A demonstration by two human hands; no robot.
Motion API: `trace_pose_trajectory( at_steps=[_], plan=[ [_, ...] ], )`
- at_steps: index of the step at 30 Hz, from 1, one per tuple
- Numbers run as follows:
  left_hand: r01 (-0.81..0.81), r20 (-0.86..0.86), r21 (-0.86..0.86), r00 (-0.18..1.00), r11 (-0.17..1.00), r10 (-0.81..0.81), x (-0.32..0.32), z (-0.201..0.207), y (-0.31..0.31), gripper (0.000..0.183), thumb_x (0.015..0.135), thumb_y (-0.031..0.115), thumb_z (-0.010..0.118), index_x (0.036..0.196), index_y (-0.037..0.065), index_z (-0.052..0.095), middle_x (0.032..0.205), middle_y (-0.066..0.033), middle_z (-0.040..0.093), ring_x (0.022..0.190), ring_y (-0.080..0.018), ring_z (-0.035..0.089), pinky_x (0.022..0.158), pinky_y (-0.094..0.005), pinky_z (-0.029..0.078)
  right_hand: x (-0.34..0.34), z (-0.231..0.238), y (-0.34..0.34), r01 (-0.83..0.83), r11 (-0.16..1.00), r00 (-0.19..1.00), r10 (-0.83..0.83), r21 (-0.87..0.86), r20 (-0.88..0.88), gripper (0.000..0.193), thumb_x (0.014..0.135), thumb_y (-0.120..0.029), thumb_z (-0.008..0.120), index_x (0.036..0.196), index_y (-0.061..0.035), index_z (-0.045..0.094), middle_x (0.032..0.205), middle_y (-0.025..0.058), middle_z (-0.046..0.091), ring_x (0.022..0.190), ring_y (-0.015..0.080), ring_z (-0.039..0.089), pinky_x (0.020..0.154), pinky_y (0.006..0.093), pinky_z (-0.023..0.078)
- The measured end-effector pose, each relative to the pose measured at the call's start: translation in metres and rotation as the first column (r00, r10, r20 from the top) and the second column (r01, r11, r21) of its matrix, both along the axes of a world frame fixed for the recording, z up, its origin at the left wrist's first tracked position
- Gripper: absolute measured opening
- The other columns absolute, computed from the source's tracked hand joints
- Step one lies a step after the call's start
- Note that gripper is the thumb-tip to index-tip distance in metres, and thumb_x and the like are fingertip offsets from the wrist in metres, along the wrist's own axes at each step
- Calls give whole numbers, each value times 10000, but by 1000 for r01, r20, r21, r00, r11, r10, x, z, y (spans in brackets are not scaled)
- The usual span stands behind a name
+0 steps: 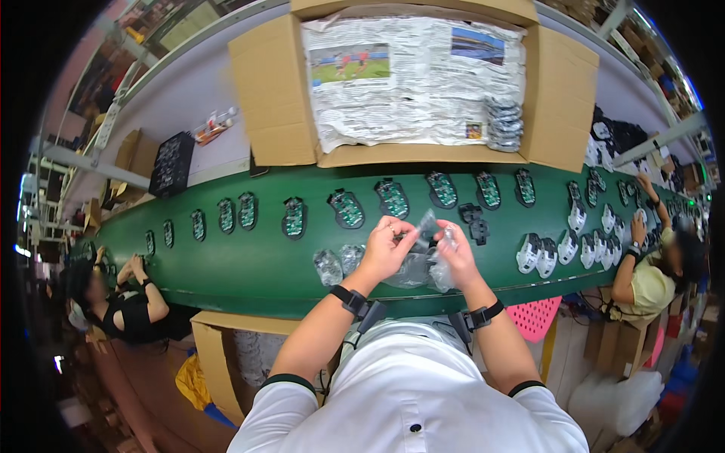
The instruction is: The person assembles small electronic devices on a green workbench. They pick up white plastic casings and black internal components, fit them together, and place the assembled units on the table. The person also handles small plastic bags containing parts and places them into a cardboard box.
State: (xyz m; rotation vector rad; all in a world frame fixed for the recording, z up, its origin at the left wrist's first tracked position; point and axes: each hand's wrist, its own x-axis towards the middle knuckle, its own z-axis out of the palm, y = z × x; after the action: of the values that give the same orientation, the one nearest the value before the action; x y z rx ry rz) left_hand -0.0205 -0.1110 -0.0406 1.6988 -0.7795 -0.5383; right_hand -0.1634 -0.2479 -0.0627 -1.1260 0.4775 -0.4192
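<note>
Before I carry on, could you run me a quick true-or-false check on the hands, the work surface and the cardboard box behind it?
1. The left hand and the right hand both hold clear plastic. True.
2. The open cardboard box is lined with newspaper. True.
3. The work surface is red. False: it is green.
4. The white-and-grey shells lie to the left of the hands. False: they lie to the right.
5. Two clear-wrapped items lie on the surface just left of the hands. True.
</note>
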Motion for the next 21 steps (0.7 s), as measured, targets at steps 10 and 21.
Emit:
trace_pose_trajectory(
  at_steps=[10, 21],
  plan=[
    [-208, -85, 124, 972, 970, 219, 40, 7, 77, 255, 924, 98, 700, 1165, 14, 692, 931, -58, 694, 808, -111, 620, 746, -276, 520, 7, -33, 57, -406, 233, 912, 168, -884, -375, 337, 686, -53, 680, 1022, -76, 699, 931, 110, 653, 882, 341, 613, 781, 452, 521],
    [209, -258, -31, 943, 977, -210, 23, 21, 79, 338, 865, 101, 775, 1180, 6, 698, 1001, -74, 736, 898, -113, 665, 816, -268, 544, 17, 57, 44, -138, 784, 987, 54, -606, -155, 229, 778, -198, 835, 875, -23, 724, 966, 123, 720, 833, 262, 698, 782, 346, 549]
  ],
)
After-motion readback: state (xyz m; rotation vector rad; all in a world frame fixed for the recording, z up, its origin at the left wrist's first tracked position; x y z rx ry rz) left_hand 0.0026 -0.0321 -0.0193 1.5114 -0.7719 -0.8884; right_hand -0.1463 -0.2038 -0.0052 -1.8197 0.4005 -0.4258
